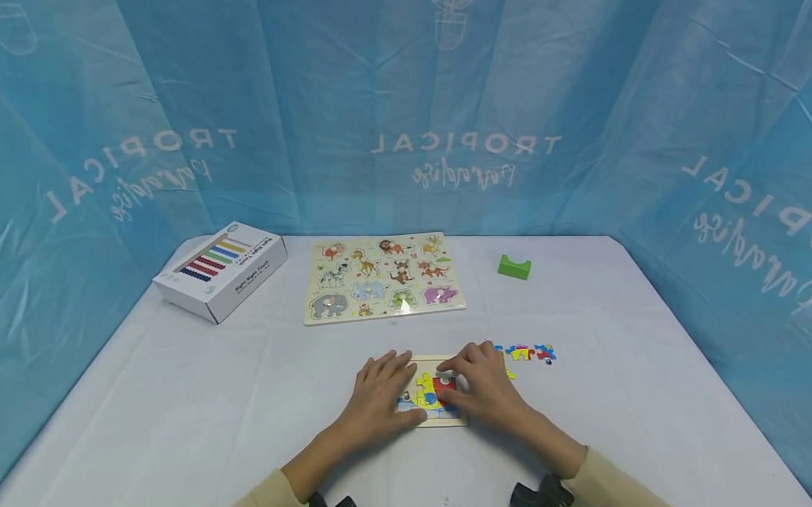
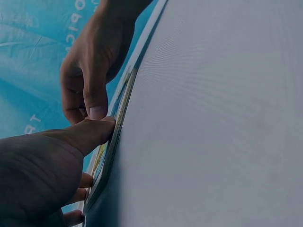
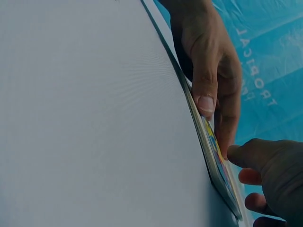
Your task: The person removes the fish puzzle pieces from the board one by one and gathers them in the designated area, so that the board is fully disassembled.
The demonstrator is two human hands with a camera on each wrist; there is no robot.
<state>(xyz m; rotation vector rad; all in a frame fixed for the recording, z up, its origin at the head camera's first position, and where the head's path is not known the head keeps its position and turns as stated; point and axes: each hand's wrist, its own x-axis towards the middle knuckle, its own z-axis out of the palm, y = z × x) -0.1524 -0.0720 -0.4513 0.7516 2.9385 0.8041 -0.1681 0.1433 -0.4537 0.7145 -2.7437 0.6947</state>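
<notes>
A small wooden jigsaw tray (image 1: 444,422) lies on the table, partly filled with yellow, blue and red pieces. My left hand (image 1: 379,396) rests along the tray's left side, fingers extended and thumb on its front edge. My right hand (image 1: 487,385) is over the tray's right side, pinching a red jigsaw piece (image 1: 446,384) between thumb and forefinger. In the left wrist view, the right hand (image 2: 97,66) bends down to the tray beside the left thumb. The right wrist view shows the left hand (image 3: 206,61) touching the tray edge. Both hands cover parts of the tray.
Loose jigsaw pieces (image 1: 520,352) lie just right of the right hand, partly hidden by it. Behind stands an animal peg puzzle board (image 1: 383,278). A white box (image 1: 228,271) with coloured bars is at the back left, a green block (image 1: 514,267) at the back right.
</notes>
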